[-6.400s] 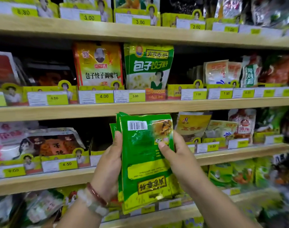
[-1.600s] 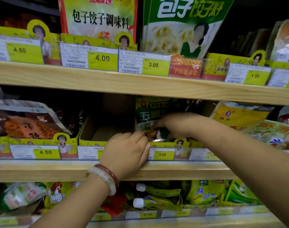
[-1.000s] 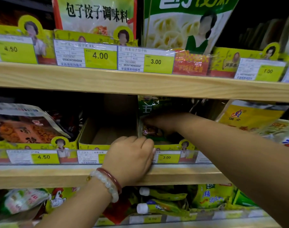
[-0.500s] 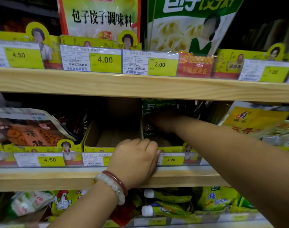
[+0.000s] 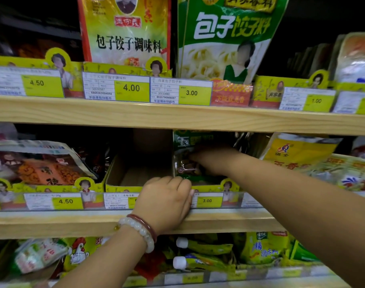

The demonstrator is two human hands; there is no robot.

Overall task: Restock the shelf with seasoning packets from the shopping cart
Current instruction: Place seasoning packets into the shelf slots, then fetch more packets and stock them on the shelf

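Three wooden shelves show, and the middle shelf (image 5: 229,222) serves as the landmark; two hands are at work on it. The green seasoning packets (image 5: 186,151) stand upright in a yellow cardboard tray (image 5: 208,185) on this shelf, just behind the 3.00 price tag (image 5: 207,201); how many packets are in the bundle cannot be told, as they overlap in shadow. They are dark green with pale characters at the top and a brownish picture lower down, glossy and partly dim under the upper shelf (image 5: 177,117). The right hand (image 5: 206,161) reaches into the tray, its fingers curled against the packets' face, gripping them; the left hand (image 5: 167,201) rests at the front edge of the middle shelf, fingers bent over the tray's front lip and the tag strip, with two bracelets (image 5: 140,229) on the wrist, one pale and one dark red. Left of the packets stands one open cardboard tray (image 5: 133,175). On the upper shelf two large packets stand side by side, a yellow one (image 5: 125,30) and a green one (image 5: 229,36).
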